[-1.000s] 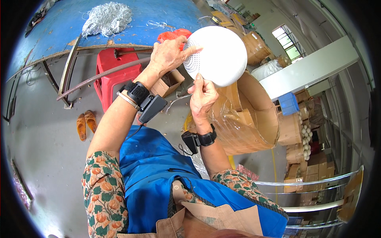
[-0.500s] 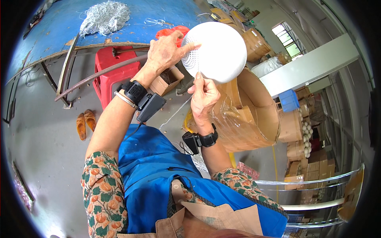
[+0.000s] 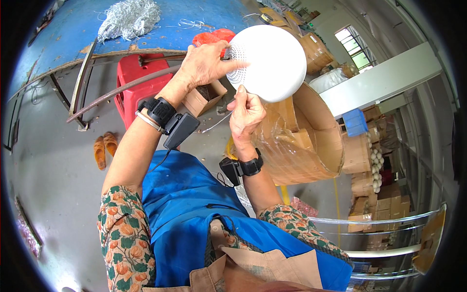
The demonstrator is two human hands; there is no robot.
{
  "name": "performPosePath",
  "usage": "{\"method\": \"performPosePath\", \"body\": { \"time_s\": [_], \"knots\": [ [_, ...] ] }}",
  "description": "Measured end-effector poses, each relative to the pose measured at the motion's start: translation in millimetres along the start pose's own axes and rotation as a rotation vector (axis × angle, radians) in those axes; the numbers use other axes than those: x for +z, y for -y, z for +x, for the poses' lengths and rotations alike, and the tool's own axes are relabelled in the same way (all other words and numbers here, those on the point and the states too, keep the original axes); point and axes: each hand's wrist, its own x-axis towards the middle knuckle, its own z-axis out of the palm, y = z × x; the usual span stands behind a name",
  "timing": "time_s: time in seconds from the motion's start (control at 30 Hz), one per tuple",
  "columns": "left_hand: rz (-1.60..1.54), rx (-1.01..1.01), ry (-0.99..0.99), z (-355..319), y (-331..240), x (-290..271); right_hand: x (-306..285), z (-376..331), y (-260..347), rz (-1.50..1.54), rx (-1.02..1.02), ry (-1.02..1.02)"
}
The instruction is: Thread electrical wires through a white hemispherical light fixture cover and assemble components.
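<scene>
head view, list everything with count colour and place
ball: 1, white, upper centre
strand: 1, whitish, below the ball
table: 1, blue, upper left
tangled heap: 1, silvery, on the table
crumpled plastic: 1, red, at the table's edge
stool: 1, red, beside the table
sandals: 2, orange, left
small carton: 1, brown, by the stool
large carton: 1, brown, centre-right
crate: 1, blue, right
stacked cartons: several, brown, far right
small balls: several, white, far right
apron: 1, blue, lower centre
wrist devices: 2, black, wrists
left hand: 1, bare, on the ball
right hand: 1, bare, at the ball's lower-left edge
</scene>
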Motion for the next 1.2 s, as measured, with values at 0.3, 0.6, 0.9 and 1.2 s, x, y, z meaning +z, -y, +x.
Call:
{"method": "performPosePath", "body": {
  "time_s": [0.3, 0.6, 0.9, 1.2],
  "knots": [
    [-0.050, -0.034, -0.129, 4.2, 2.3, -0.3, -13.0, -12.4, 26.0, 0.067, 0.017, 0.088],
    [0.018, -0.026, -0.121, 4.3, -0.8, 2.5, -13.5, -5.8, 11.8, 0.026, -0.061, 0.064],
    [0.037, 0.018, -0.168, 3.0, -3.1, 2.7, -4.9, -5.2, 7.0, -0.061, -0.054, 0.026],
    [-0.207, -0.150, -0.019, 8.4, 4.0, -3.6, -26.3, -10.6, 36.6, 0.024, -0.137, 0.017]
  ]
}}
